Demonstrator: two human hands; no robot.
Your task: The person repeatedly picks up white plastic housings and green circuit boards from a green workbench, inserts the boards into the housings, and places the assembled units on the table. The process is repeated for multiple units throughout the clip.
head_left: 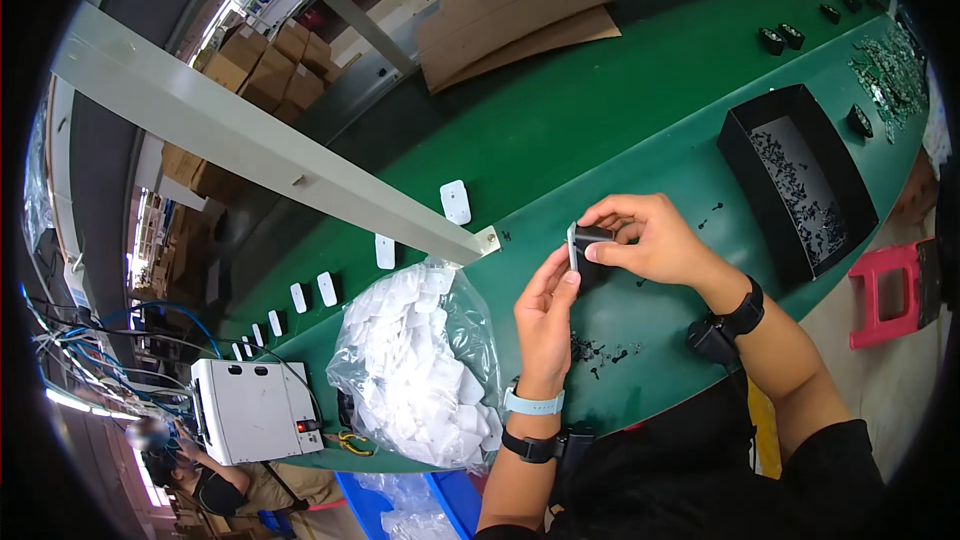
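Both hands meet over the green table, around a small white-faced plastic case (573, 252) seen nearly edge-on. My left hand (546, 312) pinches its lower end between thumb and fingertips. My right hand (655, 242) is closed on a short black cylindrical piece (594, 235) pressed to the back of the case; its exact kind is hidden by the fingers. Small black screw-like parts (598, 352) lie scattered below the hands. Left of my left hand sits a clear plastic bag (420, 370) full of white plastic covers.
Right of the hands stands a black tray (750, 145) with many small black parts; green circuit boards (888, 75) are heaped beyond. White cases (455, 203) line the green conveyor belt (560, 110). A slanted metal post (280, 155) crosses the left. Yellow-handled pliers (352, 443) lie near a white machine (255, 410).
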